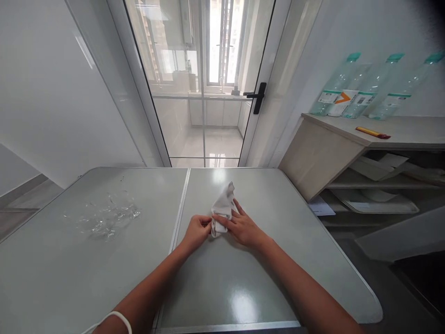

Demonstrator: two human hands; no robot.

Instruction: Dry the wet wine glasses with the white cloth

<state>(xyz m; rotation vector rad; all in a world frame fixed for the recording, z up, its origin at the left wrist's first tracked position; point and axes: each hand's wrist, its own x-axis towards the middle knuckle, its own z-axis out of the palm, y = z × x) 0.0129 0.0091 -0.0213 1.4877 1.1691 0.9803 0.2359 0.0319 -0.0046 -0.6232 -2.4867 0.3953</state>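
A small white cloth (pixel 223 205) lies on the grey table (pixel 271 260), partly folded, its far tip raised. My left hand (pixel 196 230) pinches the cloth's near left edge with closed fingers. My right hand (pixel 243 227) rests on the cloth's right side, thumb and forefinger holding its near end, the other fingers stretched out on the table.
A crumpled clear plastic wrapper (pixel 104 215) lies on the table's left half. A seam (pixel 181 208) divides the tabletop. To the right stands a shelf (pixel 347 134) with three plastic bottles (pixel 368 88) and a yellow pen (pixel 372 133). A glass door (pixel 205 83) is ahead.
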